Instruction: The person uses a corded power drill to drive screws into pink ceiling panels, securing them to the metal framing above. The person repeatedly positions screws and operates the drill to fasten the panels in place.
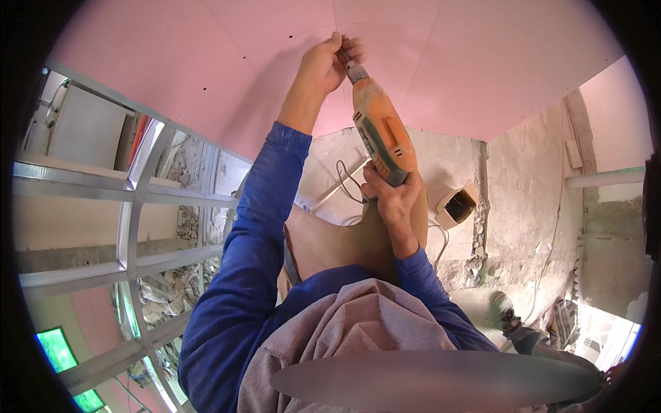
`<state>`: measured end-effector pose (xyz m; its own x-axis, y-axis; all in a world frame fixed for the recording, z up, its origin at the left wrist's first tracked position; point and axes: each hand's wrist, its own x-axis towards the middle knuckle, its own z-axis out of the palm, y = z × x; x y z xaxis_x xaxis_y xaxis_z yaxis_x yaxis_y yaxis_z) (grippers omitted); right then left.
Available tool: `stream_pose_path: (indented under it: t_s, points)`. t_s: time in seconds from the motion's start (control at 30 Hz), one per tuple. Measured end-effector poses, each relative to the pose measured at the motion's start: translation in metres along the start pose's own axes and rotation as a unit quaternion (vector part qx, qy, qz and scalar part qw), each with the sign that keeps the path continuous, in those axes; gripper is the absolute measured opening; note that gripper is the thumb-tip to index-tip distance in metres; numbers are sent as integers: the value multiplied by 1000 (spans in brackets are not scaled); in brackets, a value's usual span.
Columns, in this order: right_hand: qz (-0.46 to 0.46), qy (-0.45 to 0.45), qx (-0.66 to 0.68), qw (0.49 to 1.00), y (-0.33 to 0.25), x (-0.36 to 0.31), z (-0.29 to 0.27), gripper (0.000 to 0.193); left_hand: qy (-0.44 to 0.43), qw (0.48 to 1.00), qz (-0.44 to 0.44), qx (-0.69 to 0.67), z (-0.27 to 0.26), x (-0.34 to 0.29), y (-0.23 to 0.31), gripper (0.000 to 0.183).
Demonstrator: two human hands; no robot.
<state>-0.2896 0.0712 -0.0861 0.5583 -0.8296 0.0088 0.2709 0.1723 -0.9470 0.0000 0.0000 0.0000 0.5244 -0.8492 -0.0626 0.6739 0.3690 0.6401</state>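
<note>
"Two hands on one tool?"

"Yes, both bare, at opposite ends of an orange and dark-grey drill [387, 131]."

"Lying where, relative to the right hand [398, 201]?"

"Directly ahead of it, rear end against the palm, body slanting upward and a little to the left in the view. Clamped firmly on the rear of the tool, thumb along the left side, remaining fingers partly hidden behind the casing."

"And relative to the left hand [329, 62]?"

"Just below and to the right of it, metal chuck [356, 71] right beside the curled fingers. Drawn close together around the front end; pinching the bit or merely steadying it, cannot tell at such small size."

"Beyond the fingertips?"

"A large pink panel [475, 58], with faint seams and, off to the left, a slanting row of three dark dots [244, 57]. Contact between bit and panel: hidden by the fingers."

"Round about?"

"To the right of the drill, an open cardboard box [445, 215] on the rough, dusty floor [520, 199]. Well apart on the left, a metal frame [127, 234]."
</note>
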Motion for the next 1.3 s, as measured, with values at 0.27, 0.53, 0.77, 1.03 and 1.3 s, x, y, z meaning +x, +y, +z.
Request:
stream_pose_path:
  t_s: [0.27, 0.53, 0.77, 1.03, 1.3]
  points:
    - [-70, 30, -73, 994, -1, 21, 21, 84, -42, 999, 10, 16, -4, 34, -1, 31]
    - [-56, 26, -85, 994, -2, 28, 24, 85, -78, 996, 21, 32, -14, 42, 0, 32]
    - [-57, 32, -97, 993, 2, 32, 25, 86, -35, 999, 31, 9, -9, 41, 0, 29]
    - [-53, 35, -91, 994, 0, 31, 26, 86, -37, 997, 47, 48, -6, 36, -1, 29]
    - [-50, 42, -119, 991, -19, 28, 38, 84, 98, 965, 52, 239, -35, 12, -11, 34]
